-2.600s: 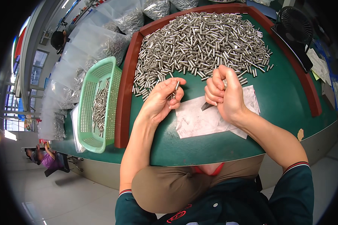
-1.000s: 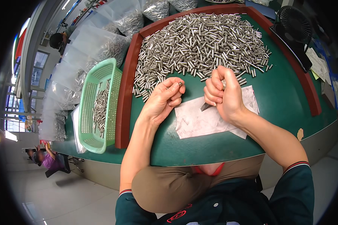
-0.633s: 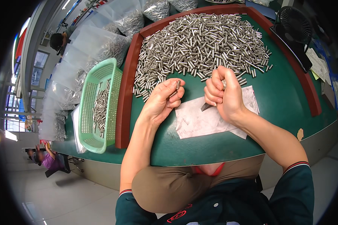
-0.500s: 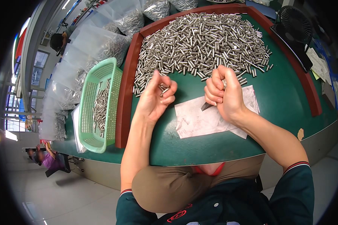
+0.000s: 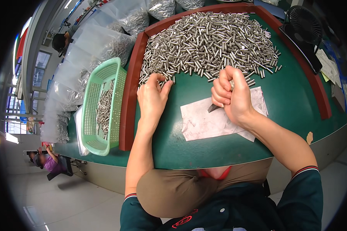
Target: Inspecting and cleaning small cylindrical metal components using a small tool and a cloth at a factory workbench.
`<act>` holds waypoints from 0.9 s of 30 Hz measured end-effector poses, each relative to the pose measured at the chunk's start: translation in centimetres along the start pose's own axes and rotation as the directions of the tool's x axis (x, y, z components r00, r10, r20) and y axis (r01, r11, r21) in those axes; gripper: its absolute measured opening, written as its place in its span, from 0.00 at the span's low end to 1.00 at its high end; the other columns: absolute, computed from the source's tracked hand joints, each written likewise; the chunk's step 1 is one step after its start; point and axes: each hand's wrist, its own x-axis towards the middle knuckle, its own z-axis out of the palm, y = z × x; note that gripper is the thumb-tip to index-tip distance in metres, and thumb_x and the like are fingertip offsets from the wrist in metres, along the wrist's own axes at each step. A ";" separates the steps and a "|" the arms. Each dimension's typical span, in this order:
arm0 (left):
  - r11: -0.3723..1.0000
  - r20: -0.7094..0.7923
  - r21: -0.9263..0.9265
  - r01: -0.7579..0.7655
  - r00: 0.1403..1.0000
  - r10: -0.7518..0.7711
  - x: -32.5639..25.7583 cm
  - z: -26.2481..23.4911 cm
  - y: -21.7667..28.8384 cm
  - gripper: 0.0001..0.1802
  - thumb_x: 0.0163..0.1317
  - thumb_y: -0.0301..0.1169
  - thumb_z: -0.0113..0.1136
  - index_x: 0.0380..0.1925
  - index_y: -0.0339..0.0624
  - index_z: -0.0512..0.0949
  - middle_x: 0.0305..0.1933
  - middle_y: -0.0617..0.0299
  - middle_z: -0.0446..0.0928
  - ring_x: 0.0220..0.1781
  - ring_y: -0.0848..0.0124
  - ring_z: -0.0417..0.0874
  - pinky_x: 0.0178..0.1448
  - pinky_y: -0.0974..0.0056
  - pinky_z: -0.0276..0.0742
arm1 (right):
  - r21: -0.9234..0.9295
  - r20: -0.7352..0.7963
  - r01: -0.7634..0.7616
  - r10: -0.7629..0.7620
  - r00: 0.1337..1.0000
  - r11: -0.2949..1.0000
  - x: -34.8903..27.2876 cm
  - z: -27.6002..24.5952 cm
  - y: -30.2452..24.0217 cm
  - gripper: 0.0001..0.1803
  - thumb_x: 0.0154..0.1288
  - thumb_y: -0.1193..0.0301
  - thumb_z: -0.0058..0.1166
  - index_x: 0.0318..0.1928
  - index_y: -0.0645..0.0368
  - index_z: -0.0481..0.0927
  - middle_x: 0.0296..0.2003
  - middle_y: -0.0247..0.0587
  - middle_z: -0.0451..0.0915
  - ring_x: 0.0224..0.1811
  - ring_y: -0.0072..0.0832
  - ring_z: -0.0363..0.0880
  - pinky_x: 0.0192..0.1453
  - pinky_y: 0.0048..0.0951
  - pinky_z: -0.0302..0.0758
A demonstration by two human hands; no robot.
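A large heap of short, shiny metal pins [image 5: 208, 42] covers the far part of the green tabletop. At its near left edge, my left hand [image 5: 154, 94] is turned palm down with fingers curled, and pins show between thumb and forefinger. How many pins the palm hides, I cannot see. My right hand [image 5: 233, 94] is closed in a fist above a stained white cloth [image 5: 204, 119]. From the fist's lower side sticks the dark, flat tip of a tool [image 5: 211, 108]. Something pale shows inside the curled fingers; the rest of the tool is hidden.
A green plastic basket [image 5: 117, 104] with more pins stands left of the red-brown border [image 5: 129, 111] around the work area. Clear bags of pins [image 5: 115, 48] line the far left. At the right are a small black fan [image 5: 304, 25] and papers [image 5: 327, 67]. Two people are in the background.
My left hand has turned from palm up, with pins in its fingers, to palm down, and moved slightly left against the heap's edge. My right fist has barely moved.
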 end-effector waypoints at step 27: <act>0.278 0.576 -0.788 0.549 0.817 0.020 -0.5 0.2 1.4 0.06 0.57 0.29 0.53 0.26 0.39 0.70 0.20 0.66 0.69 0.18 0.83 0.57 0.19 0.75 0.54 | -0.024 -0.004 -0.014 0.014 1.000 1.000 0.0 0.1 -0.1 0.19 0.61 0.64 0.31 0.13 0.52 0.52 0.07 0.28 0.49 0.07 0.16 0.43 0.12 0.21 0.45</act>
